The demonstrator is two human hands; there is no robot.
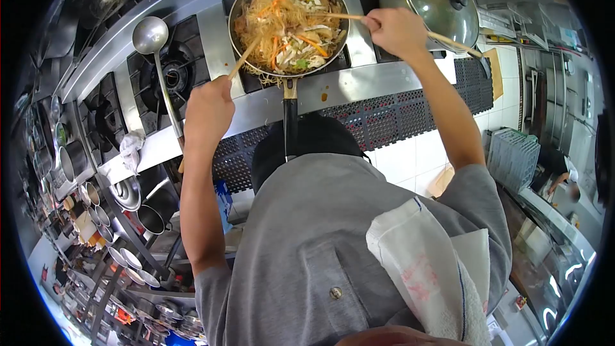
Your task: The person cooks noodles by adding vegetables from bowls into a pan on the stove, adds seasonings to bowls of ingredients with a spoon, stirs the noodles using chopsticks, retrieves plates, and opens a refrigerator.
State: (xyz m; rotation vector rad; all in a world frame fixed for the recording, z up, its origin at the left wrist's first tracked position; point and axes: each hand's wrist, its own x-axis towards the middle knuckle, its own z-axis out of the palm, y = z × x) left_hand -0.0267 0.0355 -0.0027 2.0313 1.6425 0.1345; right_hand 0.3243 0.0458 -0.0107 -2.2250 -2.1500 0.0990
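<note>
A frying pan (pixel 289 83) sits on the stove with its black handle toward my body. It holds thin noodles (pixel 272 13) mixed with carrot strips, pale shredded pieces and a bit of green. My left hand (pixel 209 112) is closed round a wooden stick (pixel 245 57) whose tip is in the noodles at the pan's left side. In my right hand (pixel 396 31) is a second wooden utensil (pixel 451 41). Its thin end reaches into the noodles from the right, and the other end sticks out past the hand.
A metal ladle (pixel 151 35) lies across the stove beside an unused-looking burner (pixel 173 75). A large lidded pot (pixel 442 0) stands at the back right. Some noodles hang over the stove edge below the pan. Pots fill shelves at left; a person (pixel 565 176) is at far right.
</note>
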